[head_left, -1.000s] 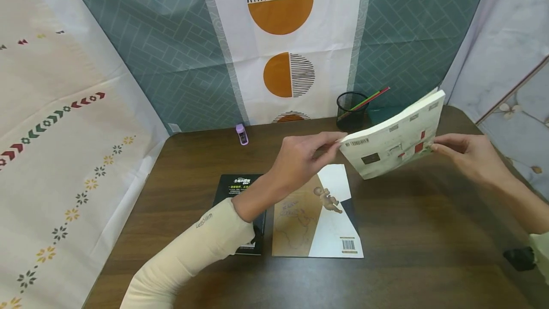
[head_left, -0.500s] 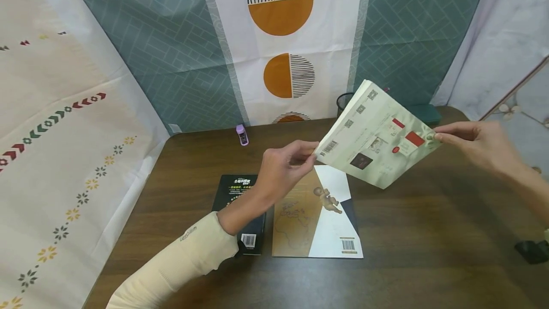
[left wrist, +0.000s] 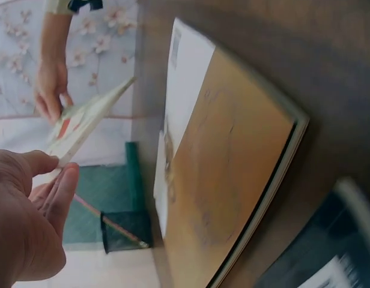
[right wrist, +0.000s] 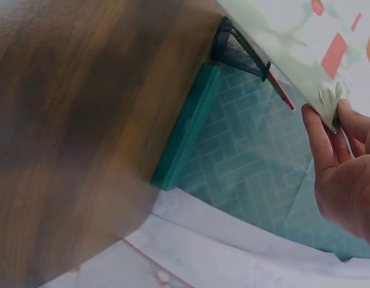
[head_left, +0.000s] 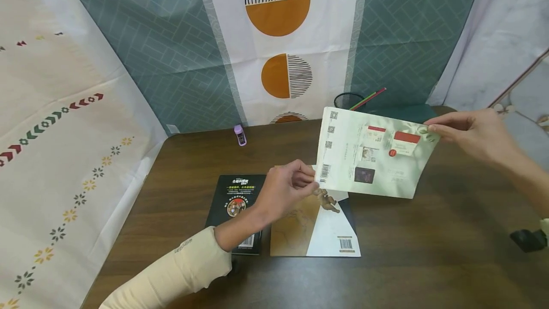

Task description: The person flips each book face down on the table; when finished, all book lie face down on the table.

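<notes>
A pale green book [head_left: 386, 156] is held up over the table, its printed back cover with a barcode and small QR codes facing the head camera. My left hand [head_left: 288, 190] pinches its lower left corner between thumb and fingers. At the opposite, upper right corner, my right hand [head_left: 480, 135] pinches it the same way, as the right wrist view shows at the leafy corner of the cover [right wrist: 332, 99]. Below the held book lies a brown and white book [head_left: 296, 232], partly covered by it in the head view. A black book [head_left: 233, 204] lies to its left, partly behind my left forearm.
A small purple bottle [head_left: 240, 135] stands near the table's back edge. A black mesh pen holder [right wrist: 240, 51] with pencils and a long green box [right wrist: 188, 129] are at the back right. Patterned cloths hang around the table [head_left: 180, 175].
The pale green book has been turned so that its back cover faces the head camera more fully. My left hand has come down and to the left; the right hand has risen slightly.
</notes>
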### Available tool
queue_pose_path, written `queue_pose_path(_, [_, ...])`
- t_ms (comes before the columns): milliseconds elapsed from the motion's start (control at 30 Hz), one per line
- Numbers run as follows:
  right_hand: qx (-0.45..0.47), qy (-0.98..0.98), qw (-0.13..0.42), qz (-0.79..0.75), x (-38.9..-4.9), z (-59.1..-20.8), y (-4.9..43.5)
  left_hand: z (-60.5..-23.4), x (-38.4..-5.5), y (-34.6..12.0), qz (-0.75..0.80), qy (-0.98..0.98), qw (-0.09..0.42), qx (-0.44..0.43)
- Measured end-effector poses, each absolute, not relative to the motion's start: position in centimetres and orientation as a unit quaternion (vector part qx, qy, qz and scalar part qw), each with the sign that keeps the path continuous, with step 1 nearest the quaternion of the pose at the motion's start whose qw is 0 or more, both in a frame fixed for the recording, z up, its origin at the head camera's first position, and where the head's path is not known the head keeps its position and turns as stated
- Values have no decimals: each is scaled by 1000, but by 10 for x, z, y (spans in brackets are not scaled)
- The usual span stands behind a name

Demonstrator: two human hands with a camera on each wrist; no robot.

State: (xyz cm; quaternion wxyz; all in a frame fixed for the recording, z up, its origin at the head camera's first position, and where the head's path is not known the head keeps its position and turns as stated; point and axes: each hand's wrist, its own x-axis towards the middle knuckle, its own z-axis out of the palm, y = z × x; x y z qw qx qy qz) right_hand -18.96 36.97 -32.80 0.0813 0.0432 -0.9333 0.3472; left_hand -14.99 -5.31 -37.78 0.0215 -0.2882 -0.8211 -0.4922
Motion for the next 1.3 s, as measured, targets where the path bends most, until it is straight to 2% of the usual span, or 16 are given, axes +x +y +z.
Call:
queue_pose_path(233, [54,-945,80,311,-196,-326,359,-390,-133,-44,-510,-822,-69,-243])
queue_pose_path(567, [81,-944,72,310,-210,-327,346,-413,-117,-27,-537,-808,-143,-195])
queue_pose_path(800, [78,-946,60,308,-221,-334,333,-430,-104,-7,-645,-718,-245,-98])
queue_pose_path(1067, [79,-947,45,307,-232,-346,321,-440,-86,14,-723,-638,-264,-30])
queue_pose_path(1300, [92,-945,30,313,-242,-355,319,-443,-80,25,-738,-616,-277,-8])
